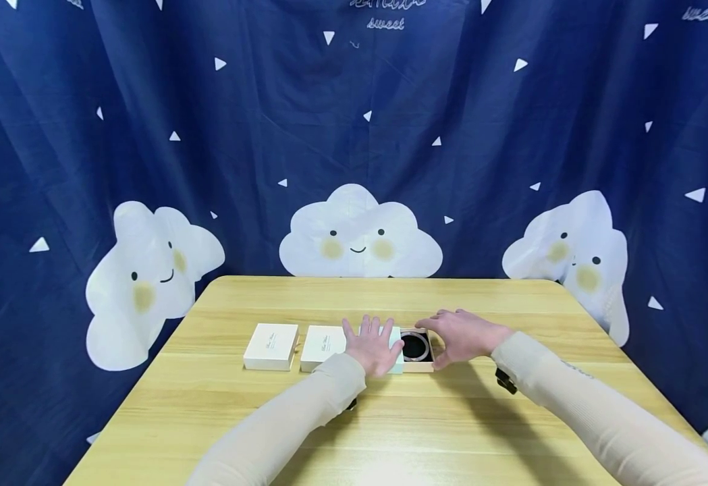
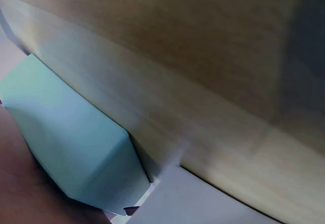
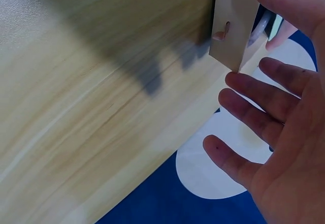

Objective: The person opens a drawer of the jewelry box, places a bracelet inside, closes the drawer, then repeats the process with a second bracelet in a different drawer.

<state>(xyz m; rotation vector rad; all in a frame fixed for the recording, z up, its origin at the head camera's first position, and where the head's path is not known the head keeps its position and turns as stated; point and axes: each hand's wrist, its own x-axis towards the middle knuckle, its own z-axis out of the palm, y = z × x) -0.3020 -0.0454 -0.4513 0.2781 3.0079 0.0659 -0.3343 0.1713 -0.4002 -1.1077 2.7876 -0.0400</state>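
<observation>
My left hand (image 1: 373, 345) lies with fingers spread over a mint-green box sleeve (image 1: 397, 365), partly hiding it. In the left wrist view the green sleeve (image 2: 71, 132) shows below the hand's edge. From the sleeve's right end sticks a pinkish-beige drawer (image 1: 418, 367) with a black cushion (image 1: 414, 346) and a pale round bangle (image 1: 425, 352) in it. My right hand (image 1: 464, 334) is around the drawer's outer end, thumb near the front corner, fingers at the back one. In the right wrist view its fingers are loosely extended by the drawer's end face (image 3: 236, 21), which has a small ribbon tab (image 3: 223, 32).
Two white boxes with small script on top stand to the left: the farther one (image 1: 271, 346) has a ribbon tab on its right side, the nearer one (image 1: 322, 346) is close to the green sleeve. All stand on a wooden table (image 1: 390, 432) before a blue curtain (image 1: 354, 135).
</observation>
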